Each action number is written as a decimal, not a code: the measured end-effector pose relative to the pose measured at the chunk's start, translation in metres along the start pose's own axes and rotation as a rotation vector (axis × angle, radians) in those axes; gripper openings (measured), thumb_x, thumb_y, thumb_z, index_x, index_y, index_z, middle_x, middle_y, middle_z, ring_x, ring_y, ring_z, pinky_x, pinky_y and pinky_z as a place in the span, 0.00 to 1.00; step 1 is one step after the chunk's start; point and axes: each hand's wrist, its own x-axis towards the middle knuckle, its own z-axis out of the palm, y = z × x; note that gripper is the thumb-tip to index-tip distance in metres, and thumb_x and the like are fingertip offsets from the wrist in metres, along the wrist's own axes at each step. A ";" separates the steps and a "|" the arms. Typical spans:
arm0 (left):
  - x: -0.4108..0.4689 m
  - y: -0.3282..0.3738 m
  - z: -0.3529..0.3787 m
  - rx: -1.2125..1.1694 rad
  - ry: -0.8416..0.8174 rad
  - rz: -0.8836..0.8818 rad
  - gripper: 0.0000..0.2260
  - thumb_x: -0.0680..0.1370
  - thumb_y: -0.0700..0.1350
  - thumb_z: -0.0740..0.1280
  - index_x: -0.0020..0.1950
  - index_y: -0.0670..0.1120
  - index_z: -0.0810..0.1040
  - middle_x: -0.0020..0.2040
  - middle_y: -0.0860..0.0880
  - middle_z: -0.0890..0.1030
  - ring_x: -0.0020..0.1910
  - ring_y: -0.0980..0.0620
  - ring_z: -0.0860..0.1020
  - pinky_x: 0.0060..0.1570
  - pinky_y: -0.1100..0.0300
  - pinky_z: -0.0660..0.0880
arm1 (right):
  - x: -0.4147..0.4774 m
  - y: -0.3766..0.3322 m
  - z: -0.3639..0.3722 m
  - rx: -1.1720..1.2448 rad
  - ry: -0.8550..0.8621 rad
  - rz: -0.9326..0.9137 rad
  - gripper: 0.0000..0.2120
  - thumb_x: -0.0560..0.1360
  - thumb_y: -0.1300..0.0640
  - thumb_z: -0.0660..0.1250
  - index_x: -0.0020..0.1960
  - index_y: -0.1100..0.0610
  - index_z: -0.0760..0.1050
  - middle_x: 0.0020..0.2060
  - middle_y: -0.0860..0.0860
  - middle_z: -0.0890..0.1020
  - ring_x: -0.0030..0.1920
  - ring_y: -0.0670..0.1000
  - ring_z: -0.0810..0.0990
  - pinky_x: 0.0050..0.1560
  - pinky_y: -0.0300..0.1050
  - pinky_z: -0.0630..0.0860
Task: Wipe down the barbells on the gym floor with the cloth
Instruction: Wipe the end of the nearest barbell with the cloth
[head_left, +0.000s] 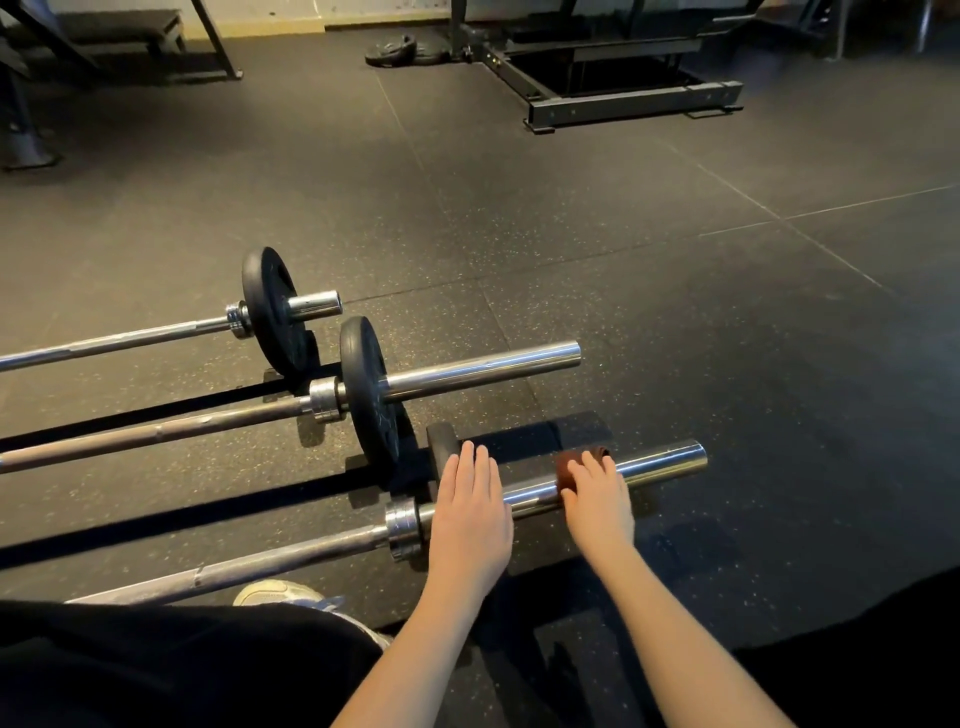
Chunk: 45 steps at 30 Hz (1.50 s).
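Cloth (566, 470), rust-brown fabric, is gripped round nearest chrome steel barbell (665, 460) by right hand (597, 501); at its nine o'clock, left hand (470, 512) is laid flat, unclenched, probably against rolling.

Wide-open rubber floor (727, 322) right of the sleeve ends; leftward, the middle barbell's plate (371, 395) crowds close behind the nearest sleeve (665, 460).

The dark speckled rubber-tile floor (649, 322) carries three chrome steel barbells (483, 366) side by side (resting on round black plates (370, 395)). A black rack base (634, 102) stands farther off.
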 end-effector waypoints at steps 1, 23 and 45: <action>0.001 0.000 -0.001 0.031 -0.011 0.025 0.25 0.82 0.51 0.56 0.75 0.38 0.60 0.76 0.39 0.62 0.77 0.40 0.55 0.74 0.46 0.46 | -0.003 -0.004 0.004 0.002 -0.017 -0.034 0.22 0.81 0.54 0.62 0.73 0.52 0.65 0.75 0.50 0.64 0.77 0.53 0.57 0.77 0.52 0.55; 0.059 0.045 0.041 -0.175 -0.456 0.116 0.29 0.83 0.52 0.56 0.79 0.45 0.49 0.79 0.46 0.52 0.78 0.47 0.49 0.75 0.45 0.41 | 0.009 0.051 -0.002 0.079 0.078 0.127 0.23 0.81 0.56 0.60 0.75 0.53 0.62 0.78 0.51 0.58 0.78 0.52 0.50 0.76 0.51 0.51; 0.084 0.071 0.066 -0.212 -0.486 0.101 0.31 0.82 0.56 0.55 0.79 0.46 0.44 0.79 0.47 0.50 0.78 0.43 0.47 0.75 0.43 0.45 | 0.046 0.106 -0.027 0.039 0.061 0.163 0.21 0.83 0.54 0.56 0.75 0.53 0.62 0.77 0.51 0.59 0.78 0.54 0.50 0.76 0.52 0.49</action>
